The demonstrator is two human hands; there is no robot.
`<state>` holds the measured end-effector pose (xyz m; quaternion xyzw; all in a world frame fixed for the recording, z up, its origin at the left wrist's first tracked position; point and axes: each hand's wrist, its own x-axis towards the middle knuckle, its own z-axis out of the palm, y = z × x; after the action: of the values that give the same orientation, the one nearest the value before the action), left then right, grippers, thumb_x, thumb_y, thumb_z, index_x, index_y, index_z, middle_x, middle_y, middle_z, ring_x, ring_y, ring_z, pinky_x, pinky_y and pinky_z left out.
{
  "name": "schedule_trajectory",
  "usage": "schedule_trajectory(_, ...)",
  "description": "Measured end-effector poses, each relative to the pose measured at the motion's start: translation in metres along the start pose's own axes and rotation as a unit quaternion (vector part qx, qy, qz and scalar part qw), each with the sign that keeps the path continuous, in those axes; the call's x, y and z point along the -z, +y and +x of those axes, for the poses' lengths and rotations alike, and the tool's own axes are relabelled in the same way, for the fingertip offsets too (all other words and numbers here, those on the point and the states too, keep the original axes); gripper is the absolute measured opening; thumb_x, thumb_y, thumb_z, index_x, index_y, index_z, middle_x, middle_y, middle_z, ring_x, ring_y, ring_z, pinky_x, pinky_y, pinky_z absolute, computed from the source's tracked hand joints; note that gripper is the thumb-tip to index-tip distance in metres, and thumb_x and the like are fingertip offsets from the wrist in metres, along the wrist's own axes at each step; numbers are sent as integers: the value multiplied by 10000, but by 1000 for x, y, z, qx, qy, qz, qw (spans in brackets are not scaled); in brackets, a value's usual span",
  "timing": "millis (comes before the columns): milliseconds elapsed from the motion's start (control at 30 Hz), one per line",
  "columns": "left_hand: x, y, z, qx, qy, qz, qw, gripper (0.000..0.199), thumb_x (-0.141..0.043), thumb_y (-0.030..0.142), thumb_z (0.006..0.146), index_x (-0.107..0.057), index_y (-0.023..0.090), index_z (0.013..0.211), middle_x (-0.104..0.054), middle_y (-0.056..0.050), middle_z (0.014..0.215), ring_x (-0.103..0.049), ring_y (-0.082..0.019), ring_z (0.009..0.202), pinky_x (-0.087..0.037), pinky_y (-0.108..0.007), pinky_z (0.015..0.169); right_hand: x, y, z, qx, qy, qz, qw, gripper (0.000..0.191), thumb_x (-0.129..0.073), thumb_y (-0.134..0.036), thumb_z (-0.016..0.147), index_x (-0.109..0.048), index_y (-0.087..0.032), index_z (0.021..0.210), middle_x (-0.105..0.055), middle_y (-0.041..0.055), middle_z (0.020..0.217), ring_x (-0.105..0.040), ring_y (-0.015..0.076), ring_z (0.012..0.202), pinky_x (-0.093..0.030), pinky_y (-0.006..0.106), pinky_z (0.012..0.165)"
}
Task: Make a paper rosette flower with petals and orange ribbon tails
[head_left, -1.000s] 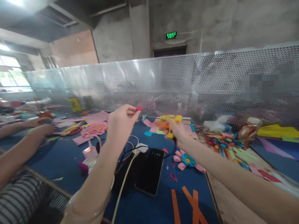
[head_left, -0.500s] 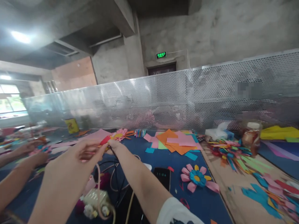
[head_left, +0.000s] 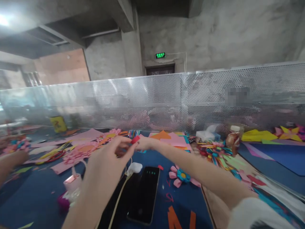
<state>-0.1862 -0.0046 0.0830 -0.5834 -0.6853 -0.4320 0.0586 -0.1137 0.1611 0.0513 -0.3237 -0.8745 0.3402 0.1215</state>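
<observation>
A small red paper piece (head_left: pixel 135 139) is pinched between the fingertips of both hands, above the middle of the blue table. My left hand (head_left: pixel 121 152) comes in from below, its thumb and forefinger closed at the paper's lower left. From the right, my right hand (head_left: pixel 145 143) has its fingers closed at the paper's other edge; they are partly hidden. Below the hands lie a black phone (head_left: pixel 145 194) and a white charger (head_left: pixel 134 168) with a pale cable. A pink and blue paper flower (head_left: pixel 182 175) rests right of the phone.
Pink and orange paper sheets (head_left: pixel 172 140) lie behind my hands. Orange strips (head_left: pixel 175 218) are near the front edge. Farther right stand a jar (head_left: pixel 233 140) and a tissue pack (head_left: pixel 208 135). Another person's arm (head_left: pixel 13 163) reaches in at left. A perforated metal screen (head_left: pixel 164 105) closes the back.
Both hands have moved right with the red paper, from over the cables to above the charger and phone. The camera view has also turned slightly to the right.
</observation>
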Motion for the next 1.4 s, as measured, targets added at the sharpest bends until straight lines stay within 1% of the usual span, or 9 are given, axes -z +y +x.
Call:
schedule_trajectory(133,-47,18,-2,-52,-94,3,994,164,-515,356,771,-607,232,826,-685,23,745,-630,-159,676,-438,-259,620,28,71,-89,-26,96,-121,988,137,-549,-256,831,-587,-124,830,-587,17,835,-559,143,767,-460,330,713)
schedule_trajectory(233,-86,40,-2,-92,-173,62,979,147,-513,338,784,-610,237,831,-692,12,768,-638,-197,740,-422,-276,610,25,111,-151,-47,180,-174,967,96,-563,-171,765,-621,-131,699,-581,52,760,-538,193,781,-421,360,744)
schedule_trajectory(333,-115,56,-6,-127,-228,93,961,133,-523,316,789,-606,236,856,-690,-7,822,-635,-197,796,-411,-260,612,13,127,-183,-41,231,-201,951,49,-600,-183,706,-645,-176,686,-576,65,818,-491,238,917,-377,365,813)
schedule_trajectory(433,-129,59,-15,-130,-269,95,950,119,-549,320,772,-616,239,827,-692,-2,807,-639,-181,753,-396,-234,572,3,129,-187,-45,261,-199,944,54,-595,-182,695,-626,-210,660,-569,54,850,-470,233,958,-373,352,817)
schedule_trajectory(600,-127,52,-31,-111,-331,75,934,116,-568,324,750,-620,256,827,-690,31,750,-634,-175,716,-370,-224,556,-3,131,-179,-82,290,-154,941,75,-581,-139,656,-587,-202,617,-580,32,806,-504,213,898,-367,359,819)
schedule_trajectory(867,-134,48,-48,-87,-427,126,891,136,-555,314,767,-630,257,865,-676,12,735,-616,-184,693,-337,-238,562,0,135,-196,-156,309,-42,937,152,-508,-277,707,-578,-190,603,-614,39,813,-546,202,793,-402,328,698)
schedule_trajectory(1100,-144,37,-52,-73,-432,119,891,147,-522,339,786,-621,243,837,-642,17,655,-581,-156,611,-290,-228,522,-12,138,-195,-192,340,78,917,200,-493,-356,669,-531,-195,556,-593,54,872,-538,220,828,-412,345,697)
schedule_trajectory(1300,-147,34,-52,-62,-445,133,883,169,-513,356,798,-624,237,842,-636,12,658,-569,-159,599,-292,-236,524,-21,137,-195,-185,337,75,920,188,-512,-346,651,-557,-213,526,-576,64,919,-481,267,965,-387,398,778)
schedule_trajectory(1400,-148,33,-52,-64,-439,139,885,152,-527,346,793,-619,235,838,-628,15,642,-566,-159,593,-298,-240,531,-21,138,-195,-187,338,72,920,168,-523,-322,642,-558,-219,514,-576,65,936,-490,274,934,-403,402,729)
